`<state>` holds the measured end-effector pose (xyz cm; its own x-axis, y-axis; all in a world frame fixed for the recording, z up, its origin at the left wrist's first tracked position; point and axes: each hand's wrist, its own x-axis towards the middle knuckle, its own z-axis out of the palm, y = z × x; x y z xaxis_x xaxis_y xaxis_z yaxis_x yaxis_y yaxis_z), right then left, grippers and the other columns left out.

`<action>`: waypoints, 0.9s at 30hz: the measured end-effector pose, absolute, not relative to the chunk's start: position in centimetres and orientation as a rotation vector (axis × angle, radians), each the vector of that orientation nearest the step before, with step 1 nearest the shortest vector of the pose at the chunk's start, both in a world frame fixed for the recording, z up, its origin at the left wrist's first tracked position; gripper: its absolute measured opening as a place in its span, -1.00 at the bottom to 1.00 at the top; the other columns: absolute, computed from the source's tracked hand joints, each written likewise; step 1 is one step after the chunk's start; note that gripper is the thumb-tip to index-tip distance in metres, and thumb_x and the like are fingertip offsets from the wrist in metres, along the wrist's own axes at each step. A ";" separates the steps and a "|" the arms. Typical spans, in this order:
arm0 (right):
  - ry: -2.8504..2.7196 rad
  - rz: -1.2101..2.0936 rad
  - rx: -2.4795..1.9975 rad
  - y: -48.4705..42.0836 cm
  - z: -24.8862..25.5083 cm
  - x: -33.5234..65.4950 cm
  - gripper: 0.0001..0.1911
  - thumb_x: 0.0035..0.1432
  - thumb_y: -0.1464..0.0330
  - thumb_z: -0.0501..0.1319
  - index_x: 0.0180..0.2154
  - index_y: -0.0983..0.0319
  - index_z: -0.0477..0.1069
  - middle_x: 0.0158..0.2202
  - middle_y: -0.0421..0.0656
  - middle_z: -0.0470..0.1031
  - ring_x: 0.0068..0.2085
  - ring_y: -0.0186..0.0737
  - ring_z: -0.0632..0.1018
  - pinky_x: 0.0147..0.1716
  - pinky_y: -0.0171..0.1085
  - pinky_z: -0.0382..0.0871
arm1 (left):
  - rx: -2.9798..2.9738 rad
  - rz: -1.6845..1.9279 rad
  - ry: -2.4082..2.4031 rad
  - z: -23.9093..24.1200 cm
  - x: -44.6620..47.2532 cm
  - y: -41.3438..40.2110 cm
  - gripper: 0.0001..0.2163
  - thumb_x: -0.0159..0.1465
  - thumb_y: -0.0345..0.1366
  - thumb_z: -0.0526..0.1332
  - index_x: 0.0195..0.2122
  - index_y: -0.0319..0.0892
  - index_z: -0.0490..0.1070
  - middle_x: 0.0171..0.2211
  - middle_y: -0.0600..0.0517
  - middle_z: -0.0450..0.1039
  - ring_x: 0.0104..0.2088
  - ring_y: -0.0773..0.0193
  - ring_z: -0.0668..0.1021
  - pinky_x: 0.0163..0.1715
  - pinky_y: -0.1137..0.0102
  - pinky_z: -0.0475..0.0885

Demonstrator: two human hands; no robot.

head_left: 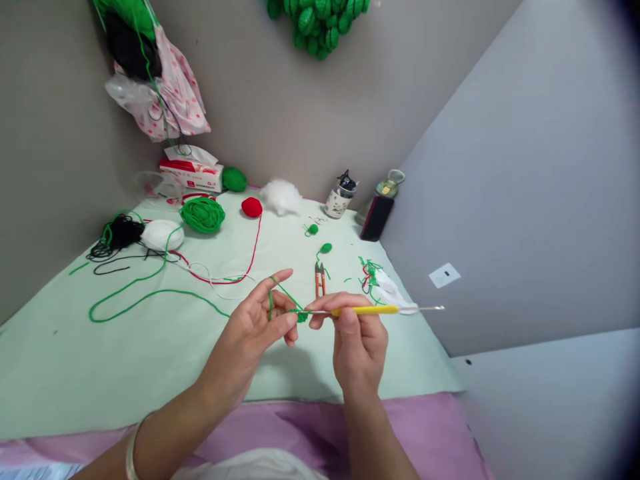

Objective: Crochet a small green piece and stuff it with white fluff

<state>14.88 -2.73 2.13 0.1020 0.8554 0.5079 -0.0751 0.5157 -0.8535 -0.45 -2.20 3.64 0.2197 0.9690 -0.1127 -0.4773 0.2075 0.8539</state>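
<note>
Between thumb and fingers, my left hand (263, 317) pinches a small green crochet piece (302, 316). Its index finger is raised, with green yarn looped over it and running down to the piece. My right hand (357, 337) grips a crochet hook (370, 310) by its yellow handle, held level like a pen. The hook's left metal end meets the green piece; its other metal tip sticks out to the right. From behind my left hand the green yarn trails across the table towards a green yarn ball (203, 215). Orange-handled thread snips (320, 280) lie just beyond my hands.
A red yarn ball (251, 207), white stuffing (281, 197), a white yarn ball (163, 235) and black yarn (123, 233) lie at the back. A tissue box (191, 175), a phone (377, 218) and a cup (340, 200) stand by the walls. Green scraps (370, 270) lie right.
</note>
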 end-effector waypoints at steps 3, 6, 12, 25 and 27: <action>-1.446 0.596 -0.823 -3.3 2.3 15.2 -0.73 0.45 0.43 0.07 -0.10 0.10 0.54 -0.22 -0.15 0.64 -0.31 -0.26 0.62 -0.28 -0.20 0.53 | 0.834 1.210 0.823 3.7 -0.3 -2.3 -0.45 0.22 -0.32 0.42 0.24 -0.09 0.38 -0.34 0.15 0.41 -0.43 0.36 0.48 -0.33 0.39 0.46; -1.680 0.343 -0.824 -3.8 2.1 15.5 -0.65 0.40 0.52 0.08 0.05 0.08 0.50 -0.17 -0.11 0.64 -0.20 -0.19 0.65 -0.22 -0.17 0.57 | 0.898 1.280 0.899 3.3 0.0 -2.5 -0.42 0.20 -0.34 0.44 0.25 -0.07 0.37 -0.34 0.14 0.43 -0.37 0.32 0.50 -0.31 0.41 0.47; -1.865 -0.127 -0.908 -3.8 0.7 15.2 -0.54 0.31 0.52 0.22 0.16 0.02 0.49 -0.06 -0.04 0.62 -0.09 -0.10 0.64 -0.20 -0.15 0.58 | 0.780 1.141 0.772 2.8 -0.2 -2.1 -0.35 0.19 -0.29 0.46 0.30 -0.10 0.33 -0.46 0.18 0.42 -0.62 0.49 0.31 -0.58 0.52 0.24; -1.283 0.749 -0.829 -2.7 1.3 14.1 -0.80 0.40 0.35 0.19 -0.17 0.13 0.62 -0.28 -0.14 0.62 -0.35 -0.27 0.55 -0.36 -0.23 0.47 | 0.769 1.089 0.726 3.2 -0.6 -1.6 -0.57 0.24 -0.29 0.43 0.13 -0.12 0.49 -0.42 0.18 0.38 -0.69 0.61 0.21 -0.65 0.53 0.09; -1.277 0.695 -0.851 -3.0 1.3 14.0 -0.78 0.40 0.37 0.18 -0.18 0.12 0.62 -0.29 -0.15 0.62 -0.37 -0.27 0.55 -0.35 -0.22 0.47 | 0.777 1.105 0.742 3.1 -0.7 -1.5 -0.57 0.22 -0.30 0.44 0.12 -0.10 0.49 -0.40 0.18 0.37 -0.68 0.60 0.23 -0.65 0.53 0.10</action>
